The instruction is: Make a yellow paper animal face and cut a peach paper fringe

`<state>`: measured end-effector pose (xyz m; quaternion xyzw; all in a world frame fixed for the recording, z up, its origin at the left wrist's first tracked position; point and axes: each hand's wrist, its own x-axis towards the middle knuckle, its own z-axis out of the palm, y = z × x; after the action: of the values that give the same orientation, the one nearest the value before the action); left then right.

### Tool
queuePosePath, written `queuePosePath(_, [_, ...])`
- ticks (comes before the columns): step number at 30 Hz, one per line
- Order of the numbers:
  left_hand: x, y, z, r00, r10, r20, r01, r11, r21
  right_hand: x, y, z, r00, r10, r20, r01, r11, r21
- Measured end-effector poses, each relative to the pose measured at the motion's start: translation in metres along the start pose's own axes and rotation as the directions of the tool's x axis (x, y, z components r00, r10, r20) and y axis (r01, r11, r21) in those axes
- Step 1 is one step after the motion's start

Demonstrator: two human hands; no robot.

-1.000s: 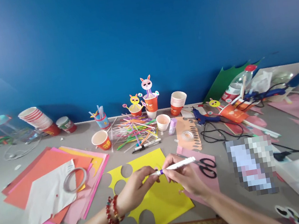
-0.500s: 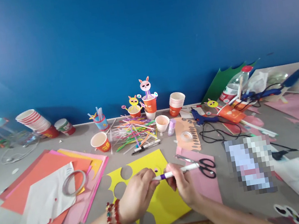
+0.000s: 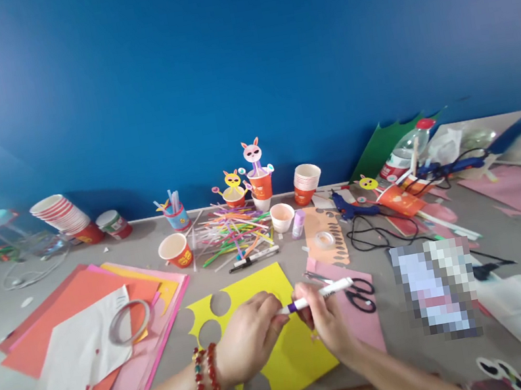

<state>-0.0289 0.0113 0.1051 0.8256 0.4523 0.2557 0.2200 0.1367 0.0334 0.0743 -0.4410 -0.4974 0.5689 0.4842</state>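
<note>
The right hand point(image 3: 319, 315) pinches the marker point(image 3: 338, 287) by its white barrel, beside the purple band; the left hand point(image 3: 256, 332) has its fingers curled together at the marker's other end, though I cannot tell what its hidden fingertips pinch; the marker slants above the yellow sheet point(image 3: 295, 372), which lies on the tabletop point(image 3: 413, 362) with round holes in its left side; scissors point(image 3: 360, 295) lie on the pink sheet point(image 3: 366, 330); straws point(image 3: 234, 229) lie heaped beyond
</note>
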Motion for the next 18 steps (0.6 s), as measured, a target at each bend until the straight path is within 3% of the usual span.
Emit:
queuePosePath(3, [0.007,-0.01,-0.004,0.998,-0.045,-0.038,0.043,0.997,-0.072,0.009,-0.005,-0.014,0.999,-0.022,0.042,0.027,0.994,-0.109])
queuePosePath(7, [0.015,-0.029,-0.009,0.991,-0.098,-0.095,0.087,0.99,-0.114,0.02,-0.008,-0.032,1.0,0.004,0.014,-0.004,0.998,-0.056])
queuePosePath(13, [0.019,-0.041,-0.001,0.99,0.002,-0.142,0.002,0.999,0.032,0.028,-0.009,-0.046,1.0,-0.022,0.019,0.021,0.999,0.038])
queuePosePath(18, [0.027,-0.035,0.002,0.978,0.1,-0.184,-0.07,0.984,0.163,0.027,-0.006,-0.042,0.995,-0.079,0.056,0.085,0.99,-0.11])
